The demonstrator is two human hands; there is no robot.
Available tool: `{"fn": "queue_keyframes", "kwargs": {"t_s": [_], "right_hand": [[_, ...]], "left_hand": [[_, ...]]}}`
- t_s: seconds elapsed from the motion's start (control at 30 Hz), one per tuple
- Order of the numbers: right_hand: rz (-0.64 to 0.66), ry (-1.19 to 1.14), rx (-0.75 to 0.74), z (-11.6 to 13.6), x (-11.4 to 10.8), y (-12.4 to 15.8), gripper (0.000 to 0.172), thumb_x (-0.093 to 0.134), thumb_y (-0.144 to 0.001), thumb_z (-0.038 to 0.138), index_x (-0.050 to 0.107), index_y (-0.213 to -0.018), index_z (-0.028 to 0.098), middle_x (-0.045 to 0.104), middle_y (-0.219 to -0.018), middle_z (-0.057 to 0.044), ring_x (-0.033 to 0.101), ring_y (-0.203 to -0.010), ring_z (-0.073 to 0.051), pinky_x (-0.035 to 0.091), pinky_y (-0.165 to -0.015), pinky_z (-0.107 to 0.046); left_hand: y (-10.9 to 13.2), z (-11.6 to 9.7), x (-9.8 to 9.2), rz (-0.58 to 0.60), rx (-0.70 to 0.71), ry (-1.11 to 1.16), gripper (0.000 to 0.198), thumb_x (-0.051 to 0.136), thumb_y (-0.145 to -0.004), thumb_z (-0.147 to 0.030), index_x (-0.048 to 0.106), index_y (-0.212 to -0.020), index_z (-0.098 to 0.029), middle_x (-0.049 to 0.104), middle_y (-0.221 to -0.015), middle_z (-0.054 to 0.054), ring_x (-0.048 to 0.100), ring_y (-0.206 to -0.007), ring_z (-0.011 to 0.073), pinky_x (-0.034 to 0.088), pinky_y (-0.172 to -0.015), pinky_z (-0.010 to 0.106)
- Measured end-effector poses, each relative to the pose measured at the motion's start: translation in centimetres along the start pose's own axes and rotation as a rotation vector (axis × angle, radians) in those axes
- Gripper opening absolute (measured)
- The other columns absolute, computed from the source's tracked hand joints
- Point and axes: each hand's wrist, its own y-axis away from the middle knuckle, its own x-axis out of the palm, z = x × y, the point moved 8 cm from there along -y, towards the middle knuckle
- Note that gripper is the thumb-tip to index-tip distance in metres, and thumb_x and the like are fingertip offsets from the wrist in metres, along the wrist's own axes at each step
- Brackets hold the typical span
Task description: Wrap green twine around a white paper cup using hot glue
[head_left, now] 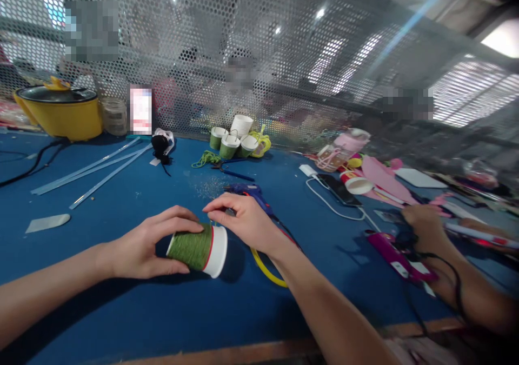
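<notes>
The green-wrapped cup [192, 247] lies sideways, gripped by the left hand [148, 240], presumably for steadiness, while the right hand [248, 221] pinches narrowly by its far side, on what I cannot tell.

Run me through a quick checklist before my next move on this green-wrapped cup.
1. Left hand steadying the green-wrapped cup: ok, thumb and fingers on its side.
2. Thread pinched in the right hand: cannot tell, too small to see.
3. Red band in place: ok, beside the white rim on the visible side.
4. Blue glue gun well away: not ok, just beyond the right hand.
5. Co-worker's hand apart from the cup: ok.
</notes>
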Motion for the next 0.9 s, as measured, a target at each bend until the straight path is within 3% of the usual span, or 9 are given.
{"fn": "queue_keyframes", "kwargs": {"t_s": [0.17, 0.9], "right_hand": [[0.003, -0.017, 0.032, -0.1, -0.1, 0.1, 0.011, 0.059, -0.077, 0.016, 0.069, -0.080, 0.019, 0.067, -0.081, -0.001, 0.061, -0.074, -0.012, 0.045, -0.069, -0.025], [0.160, -0.163, 0.126, -0.9, 1.1, 0.1, 0.010, 0.061, -0.076, 0.019, 0.069, -0.081, 0.017, 0.069, -0.081, -0.002, 0.062, -0.078, -0.014, 0.046, -0.072, -0.026]], "left_hand": [[0.2, -0.1, -0.1, -0.029, 0.010, -0.028, 0.046, 0.063, -0.080, -0.027, 0.045, -0.122, -0.021, 0.047, -0.121, 0.013, 0.048, -0.111, 0.0253, 0.043, -0.093, 0.039], [0.3, -1.6, 0.5, 0.068, 0.144, -0.226, 0.041, 0.053, -0.087, -0.022, 0.038, -0.125, -0.021, 0.040, -0.123, 0.014, 0.045, -0.113, 0.0239, 0.046, -0.091, 0.038]]}}
